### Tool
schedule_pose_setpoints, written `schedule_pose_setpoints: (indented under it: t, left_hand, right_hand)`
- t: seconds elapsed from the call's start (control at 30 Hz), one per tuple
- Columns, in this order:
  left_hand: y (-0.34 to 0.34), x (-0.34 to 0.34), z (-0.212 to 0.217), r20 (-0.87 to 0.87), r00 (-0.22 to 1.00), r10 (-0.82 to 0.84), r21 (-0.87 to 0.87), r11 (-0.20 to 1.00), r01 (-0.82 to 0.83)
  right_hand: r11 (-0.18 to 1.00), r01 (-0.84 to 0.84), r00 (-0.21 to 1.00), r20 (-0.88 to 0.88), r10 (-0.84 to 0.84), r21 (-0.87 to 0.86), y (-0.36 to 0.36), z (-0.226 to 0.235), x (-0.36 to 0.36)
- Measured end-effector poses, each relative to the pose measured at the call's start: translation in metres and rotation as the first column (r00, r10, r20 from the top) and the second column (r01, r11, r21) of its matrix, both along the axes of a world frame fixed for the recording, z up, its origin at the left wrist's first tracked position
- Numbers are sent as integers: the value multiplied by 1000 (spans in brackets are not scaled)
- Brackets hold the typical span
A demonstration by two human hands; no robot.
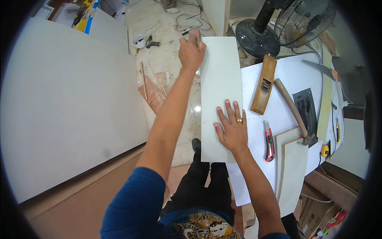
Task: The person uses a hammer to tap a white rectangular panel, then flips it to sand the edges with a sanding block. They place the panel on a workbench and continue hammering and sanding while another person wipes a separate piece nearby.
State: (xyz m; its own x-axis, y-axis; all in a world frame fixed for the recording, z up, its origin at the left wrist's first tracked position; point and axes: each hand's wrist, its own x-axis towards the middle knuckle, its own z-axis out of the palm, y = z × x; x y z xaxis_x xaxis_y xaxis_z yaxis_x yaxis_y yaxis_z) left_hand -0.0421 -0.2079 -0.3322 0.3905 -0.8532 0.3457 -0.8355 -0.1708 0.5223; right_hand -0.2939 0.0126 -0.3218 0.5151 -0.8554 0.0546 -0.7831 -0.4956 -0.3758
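**Right hand flat on pale panel, left hand gripping a tool at its far corner**

Nearest you, your right hand [232, 129] lies flat, fingers spread, pressing on the pale rectangular panel [221, 85]; a ring shows on one finger. The panel sits at the left edge of the white workbench [286, 71], overhanging it, long axis running 6 to 12 o'clock. At 3 o'clock of that hand, just beside it, a red utility knife [269, 141] lies on the bench. Past the knife at 4 o'clock, curved wooden offcuts [292, 167]. At 1 o'clock, a wooden hand plane [263, 84]; right of it a hammer [292, 109] with its head near a dark power tool [306, 109].

Further out, at 12 o'clock, your left hand [191, 49] is closed around a small dark tool [193, 36] at the panel's far left corner; tool kind unclear. Beyond, a black floor fan [278, 24]. At 9 o'clock, a large white sheet [67, 99]. At 11 o'clock on the floor, a cordless drill [153, 42].
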Motion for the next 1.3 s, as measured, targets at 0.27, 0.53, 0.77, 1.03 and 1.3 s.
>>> schedule_pose_setpoints:
  t: [0.27, 0.53, 0.77, 1.03, 1.3]
  left_hand:
    - [-31, 70, 21, -968, -22, -249, -242, 957, -161]
    - [342, 64, -151, -820, -191, 539, 569, 802, -180]
    - [519, -36, -113, -678, -174, 714, 720, 693, 36]
    - [536, -96, -86, -768, -159, 620, 624, 781, 29]
    - [516, -104, -70, -849, -59, 526, 526, 826, -205]
  right_hand:
    - [999, 40, 999, -25, -41, -32, 1, -1, 3]
    - [993, 2, 996, -86, -12, -117, 7, -6, 8]
    - [955, -287, 955, -107, 278, -75, 1, 0, 11]
    - [910, -394, 901, -252, 354, -129, 4, 4, 36]
    - [856, -513, 844, -216, 491, -59, 30, 0, 11]
